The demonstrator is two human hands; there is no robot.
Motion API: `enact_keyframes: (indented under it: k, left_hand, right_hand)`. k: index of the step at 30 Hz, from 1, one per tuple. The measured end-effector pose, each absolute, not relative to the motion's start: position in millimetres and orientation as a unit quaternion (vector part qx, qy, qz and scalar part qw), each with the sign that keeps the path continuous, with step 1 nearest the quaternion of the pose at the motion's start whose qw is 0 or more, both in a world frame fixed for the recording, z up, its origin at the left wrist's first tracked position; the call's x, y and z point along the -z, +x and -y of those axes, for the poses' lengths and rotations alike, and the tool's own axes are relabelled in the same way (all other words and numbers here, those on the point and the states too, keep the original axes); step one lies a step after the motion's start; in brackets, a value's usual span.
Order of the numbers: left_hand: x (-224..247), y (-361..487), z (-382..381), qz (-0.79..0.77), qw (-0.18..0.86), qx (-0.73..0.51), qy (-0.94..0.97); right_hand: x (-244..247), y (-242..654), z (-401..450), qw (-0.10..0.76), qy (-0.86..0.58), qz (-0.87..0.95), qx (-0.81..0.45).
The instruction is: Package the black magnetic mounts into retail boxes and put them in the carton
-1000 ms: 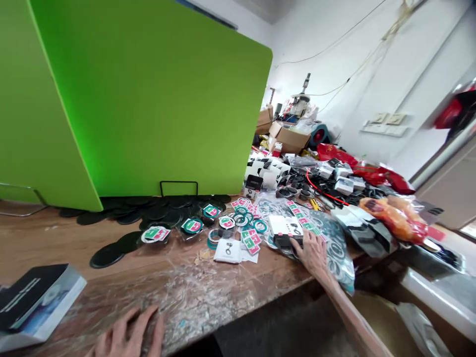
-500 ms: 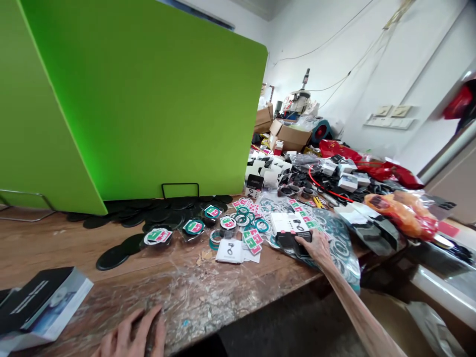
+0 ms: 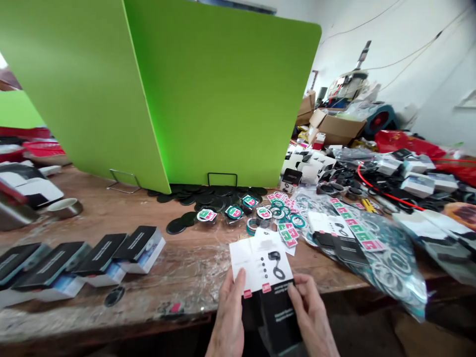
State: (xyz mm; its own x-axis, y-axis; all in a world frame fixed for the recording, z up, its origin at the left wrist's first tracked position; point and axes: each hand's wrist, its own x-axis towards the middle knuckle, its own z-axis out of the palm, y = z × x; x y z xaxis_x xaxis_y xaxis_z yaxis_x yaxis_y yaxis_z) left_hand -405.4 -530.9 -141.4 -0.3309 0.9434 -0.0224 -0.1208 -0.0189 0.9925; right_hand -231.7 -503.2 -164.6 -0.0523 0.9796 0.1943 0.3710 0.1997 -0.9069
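Observation:
Over the table's front edge I hold a flattened black-and-white printed carton, with a black gadget pictured on its white part. My left hand is closed on its left side, thumb on top. My right hand grips the right side near the black panel. Just beyond the carton lies a white leaflet, partly covered by it. Further flat cartons rest on a clear bag of teal rings to the right. Several wrapped round black parts with green and pink stickers sit behind.
Several black-topped boxes stand in a row at left, near a roll of tape. Black discs lie along the foot of the green partition. Sticker sheets, loose rings and boxes crowd the right side.
My right hand has brought a flat carton from the pile at right to in front of me. My left hand has left the tabletop and holds it too. The view has swung left.

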Motion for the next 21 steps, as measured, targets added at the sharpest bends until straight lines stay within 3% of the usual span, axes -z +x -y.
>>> enact_keyframes:
  k: [4,7,10,15,21]
  left_hand:
    - [139,-426,538,-0.583,0.439,-0.563,0.387]
    - [139,-443,550,-0.622,0.397,-0.511,0.44]
    - [143,-446,556,-0.633,0.39,-0.481,0.465]
    - [154,-438,552,-0.652,0.315,-0.481,0.494]
    - [159,-439,554,-0.616,0.215,-0.445,0.614]
  right_hand:
    - [159,-251,501,0.402,-0.442,0.794,-0.111]
    - [139,-252,487,0.301,-0.306,0.903,0.015]
    - [134,-256,483,0.246,-0.271,0.93,0.046]
    - [139,-265,499,0.261,-0.32,0.909,0.054]
    - [98,-276,513,0.285,-0.278,0.91,0.11]
